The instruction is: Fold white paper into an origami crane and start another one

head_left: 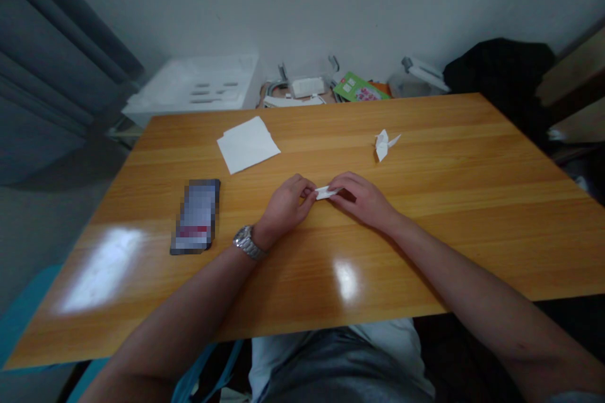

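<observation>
Between my two hands, just above or on the wooden table, is a small folded piece of white paper. My left hand, with a metal watch on its wrist, pinches the paper's left end. The other end is gripped by the fingertips of my right hand. Part of the paper is hidden behind the fingers. Beyond my right hand a white origami crane rests on the tabletop. White paper sheets lie overlapping past my left hand.
A smartphone, its screen blurred out, lies on the left of the wooden table. Behind the far edge stand a white foam box, a green booklet, cables and small items. A dark cloth heap is at the back right.
</observation>
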`<state>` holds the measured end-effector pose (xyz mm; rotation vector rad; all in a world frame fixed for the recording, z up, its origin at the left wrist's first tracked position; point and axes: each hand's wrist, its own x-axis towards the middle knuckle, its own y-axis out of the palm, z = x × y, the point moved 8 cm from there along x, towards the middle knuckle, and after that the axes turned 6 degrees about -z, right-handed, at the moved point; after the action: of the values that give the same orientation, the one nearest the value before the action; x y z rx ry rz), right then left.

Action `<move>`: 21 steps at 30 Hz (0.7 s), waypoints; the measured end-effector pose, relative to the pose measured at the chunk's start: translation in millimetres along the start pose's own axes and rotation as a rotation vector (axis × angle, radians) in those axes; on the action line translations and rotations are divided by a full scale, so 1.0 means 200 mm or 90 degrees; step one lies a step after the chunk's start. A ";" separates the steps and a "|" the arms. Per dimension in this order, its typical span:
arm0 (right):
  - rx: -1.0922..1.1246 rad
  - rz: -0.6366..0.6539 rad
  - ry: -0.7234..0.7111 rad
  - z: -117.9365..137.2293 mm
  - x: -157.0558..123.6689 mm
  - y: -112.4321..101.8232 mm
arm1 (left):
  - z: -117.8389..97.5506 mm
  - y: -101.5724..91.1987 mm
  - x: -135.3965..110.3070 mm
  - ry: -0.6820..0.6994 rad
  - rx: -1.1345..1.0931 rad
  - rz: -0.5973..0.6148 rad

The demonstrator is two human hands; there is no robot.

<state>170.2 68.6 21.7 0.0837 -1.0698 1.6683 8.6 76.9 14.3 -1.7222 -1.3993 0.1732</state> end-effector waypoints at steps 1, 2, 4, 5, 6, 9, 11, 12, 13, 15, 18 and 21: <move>0.005 -0.001 -0.001 0.00 0.00 0.00 | 0.00 0.00 0.00 0.000 0.001 0.000; 0.011 0.000 0.000 0.00 0.00 0.00 | 0.00 0.00 0.00 0.000 0.002 0.001; 0.023 0.002 0.008 -0.01 0.00 0.00 | 0.00 0.01 0.00 0.000 0.004 0.006; 0.028 0.003 0.014 -0.01 0.00 0.00 | 0.00 0.01 0.00 0.001 0.003 0.008; 0.032 0.004 0.021 -0.01 0.00 -0.01 | 0.00 0.01 0.01 0.004 0.002 0.007; 0.043 0.005 0.047 -0.02 0.00 -0.01 | -0.02 0.00 0.01 0.014 -0.013 -0.009; 0.044 0.010 0.065 -0.02 -0.01 -0.01 | -0.03 -0.02 0.01 0.024 -0.021 -0.024; 0.041 0.015 0.072 -0.03 -0.01 -0.01 | -0.04 -0.02 0.01 0.035 -0.022 -0.026; 0.036 0.020 0.077 -0.03 -0.01 -0.01 | -0.05 -0.03 0.01 0.050 -0.022 -0.024; 0.022 0.030 0.085 -0.03 -0.01 0.00 | -0.07 -0.02 0.00 0.084 -0.015 -0.012; -0.002 0.050 0.089 -0.04 -0.01 0.01 | -0.07 0.00 0.00 0.106 0.001 0.011; -0.031 0.062 0.083 -0.03 -0.01 0.02 | -0.06 0.01 0.01 0.098 0.009 0.015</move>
<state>170.2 72.4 14.3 -0.1090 -1.0293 1.7097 18.1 72.2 20.0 -1.7039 -1.2627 0.0612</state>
